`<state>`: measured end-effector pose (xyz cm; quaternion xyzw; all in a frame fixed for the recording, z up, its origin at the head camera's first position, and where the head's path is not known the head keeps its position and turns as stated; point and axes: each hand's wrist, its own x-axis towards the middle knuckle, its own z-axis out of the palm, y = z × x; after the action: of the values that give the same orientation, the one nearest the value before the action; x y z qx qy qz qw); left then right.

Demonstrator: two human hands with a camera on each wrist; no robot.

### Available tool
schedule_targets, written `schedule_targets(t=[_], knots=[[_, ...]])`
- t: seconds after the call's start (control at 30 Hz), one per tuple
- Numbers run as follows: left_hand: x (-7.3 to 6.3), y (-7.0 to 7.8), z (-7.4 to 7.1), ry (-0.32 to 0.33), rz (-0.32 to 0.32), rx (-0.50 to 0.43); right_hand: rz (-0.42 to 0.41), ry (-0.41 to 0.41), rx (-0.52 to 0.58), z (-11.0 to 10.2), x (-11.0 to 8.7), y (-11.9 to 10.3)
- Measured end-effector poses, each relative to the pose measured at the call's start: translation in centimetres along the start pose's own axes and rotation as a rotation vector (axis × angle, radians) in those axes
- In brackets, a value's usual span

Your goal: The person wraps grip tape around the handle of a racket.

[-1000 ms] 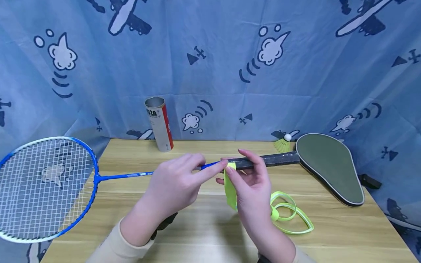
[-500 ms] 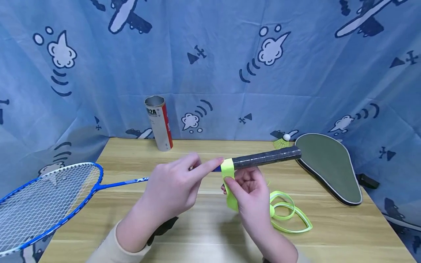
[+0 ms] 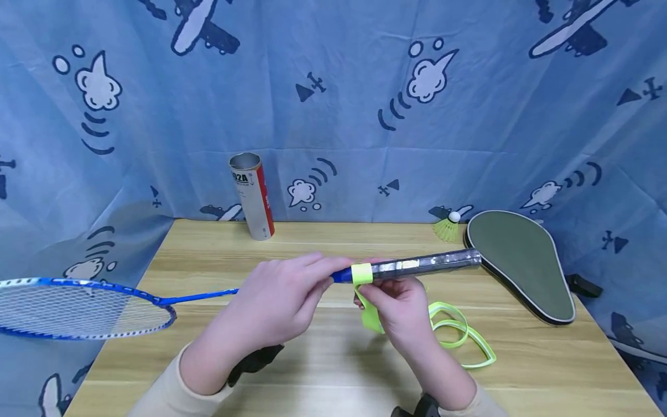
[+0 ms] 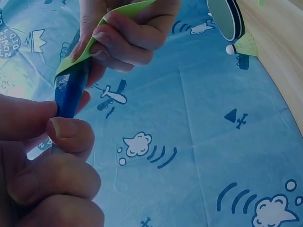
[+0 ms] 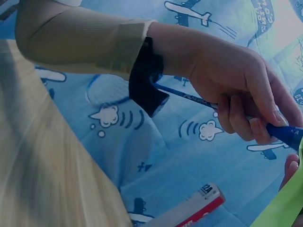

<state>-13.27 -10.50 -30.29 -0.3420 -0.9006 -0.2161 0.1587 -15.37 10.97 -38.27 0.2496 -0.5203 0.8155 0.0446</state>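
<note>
A blue badminton racket (image 3: 208,296) is held across the front, its strung head at far left, seen nearly edge-on. My left hand (image 3: 283,298) pinches the blue cone (image 4: 70,94) where shaft meets handle, thumb and index finger on it in the left wrist view. Yellow-green grip tape (image 3: 362,273) laps round the start of the dark handle (image 3: 427,264), just beside the cone. My right hand (image 3: 401,307), below the handle, pinches the tape between thumb and fingers; a loose length hangs under it. In the right wrist view the tape (image 5: 281,203) crosses the lower right corner.
A white and red tube (image 3: 252,197) stands open-topped at the back of the wooden table. A yellow shuttlecock (image 3: 448,227) and an olive paddle-shaped case (image 3: 521,260) are at back right. Loose yellow-green loops (image 3: 482,347) lie right of my right hand. A patterned blue curtain (image 3: 333,104) hangs behind.
The racket has rolled about its shaft, its head turning from facing me to nearly edge-on. The tape has come over the handle, and my right fingers have shifted from the handle to below it.
</note>
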Motion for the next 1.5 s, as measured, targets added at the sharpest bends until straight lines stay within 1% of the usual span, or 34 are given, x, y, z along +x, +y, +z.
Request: schedule_targets(t=[0.07,0.13,0.2,0.27,0.37,0.47,0.57,0.63,0.73,0.93,1.03,1.1,1.2,1.33,1.5], knots=[[0.1,0.0,0.1,0.001,-0.012,0.011,0.008,0.031,-0.034,0.2,-0.1,0.0],[0.2,0.0,0.4,0.021,-0.007,0.030,0.016,0.063,-0.055,0.4,-0.3,-0.1],[0.3,-0.1,0.6,0.061,0.021,0.068,0.016,0.082,-0.057,0.6,-0.3,-0.1],[0.3,-0.1,0.9,0.112,0.062,0.123,0.013,0.092,-0.050,0.7,-0.3,-0.1],[0.4,-0.3,1.3,0.175,0.118,0.200,0.036,0.122,-0.041,0.9,-0.3,-0.1],[0.4,-0.3,1.5,0.212,0.142,0.255,0.108,0.176,-0.062,1.1,-0.3,-0.2],[0.6,-0.3,1.8,0.235,0.142,0.298,0.196,0.236,-0.119,1.5,-0.5,-0.5],[0.7,-0.3,2.1,0.247,0.140,0.329,0.237,0.269,-0.152,1.7,-0.6,-0.7],[0.9,-0.3,2.5,0.271,0.143,0.371,0.273,0.314,-0.171,2.1,-0.6,-0.9],[1.0,-0.4,3.0,0.331,0.167,0.461,0.336,0.412,-0.125,2.6,-0.7,-1.1],[1.1,-0.5,3.2,0.339,0.174,0.482,0.359,0.447,-0.083,2.8,-0.6,-1.2],[1.1,-0.6,3.3,0.337,0.176,0.487,0.369,0.455,-0.054,2.9,-0.6,-1.3],[1.0,-0.7,3.4,0.315,0.161,0.468,0.388,0.458,-0.042,3.0,-0.7,-1.4],[1.0,-0.7,3.5,0.268,0.113,0.437,0.385,0.445,-0.093,3.0,-1.0,-1.3],[0.9,-0.6,3.6,0.226,0.055,0.441,0.305,0.406,-0.171,3.1,-1.5,-1.3]])
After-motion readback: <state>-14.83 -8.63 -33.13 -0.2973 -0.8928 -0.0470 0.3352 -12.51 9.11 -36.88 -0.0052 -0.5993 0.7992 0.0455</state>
